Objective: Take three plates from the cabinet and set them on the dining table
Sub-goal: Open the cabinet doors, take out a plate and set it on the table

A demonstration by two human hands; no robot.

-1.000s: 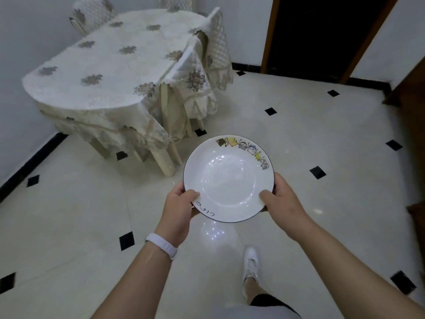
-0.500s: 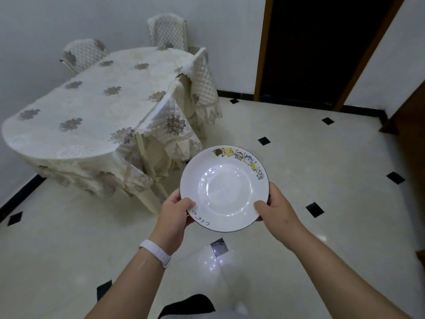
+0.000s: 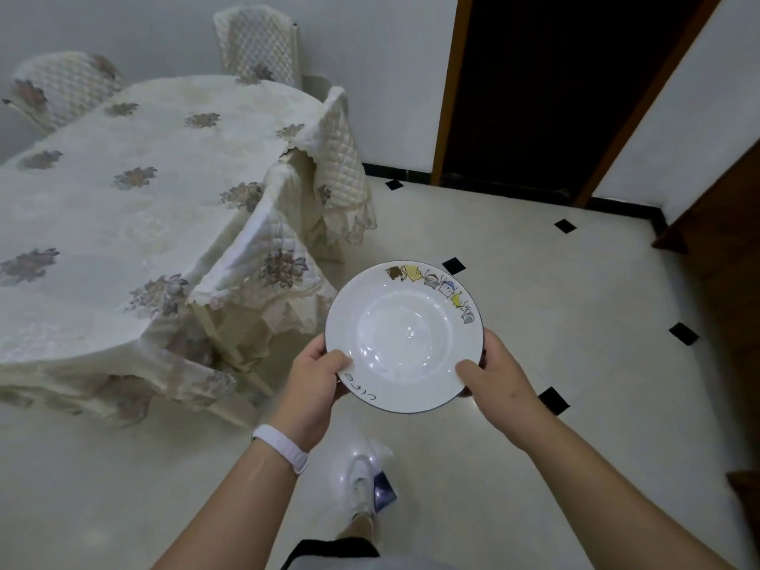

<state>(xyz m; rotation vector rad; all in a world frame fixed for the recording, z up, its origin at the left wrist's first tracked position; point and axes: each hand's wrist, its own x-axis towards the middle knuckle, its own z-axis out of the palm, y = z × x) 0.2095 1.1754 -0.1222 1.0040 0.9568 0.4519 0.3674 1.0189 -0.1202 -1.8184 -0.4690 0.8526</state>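
Observation:
A white plate (image 3: 403,335) with a dark rim and small cartoon pictures on its far edge is held level in front of me over the floor. My left hand (image 3: 314,384) grips its near left rim, thumb on top. My right hand (image 3: 495,380) grips the near right rim the same way. Whether more plates lie under it cannot be told. The dining table (image 3: 123,207), covered by a cream cloth with floral patches, stands to the left, its top bare.
A chair (image 3: 263,281) with a quilted cover is tucked at the table's near right side, another (image 3: 341,158) behind it, two more (image 3: 259,43) at the far end. A dark doorway (image 3: 547,88) is ahead on the right. Pale tiled floor (image 3: 534,281) lies around.
I have walked closer to the table, which now looms larger on the left. The plate stays held in both hands the same way.

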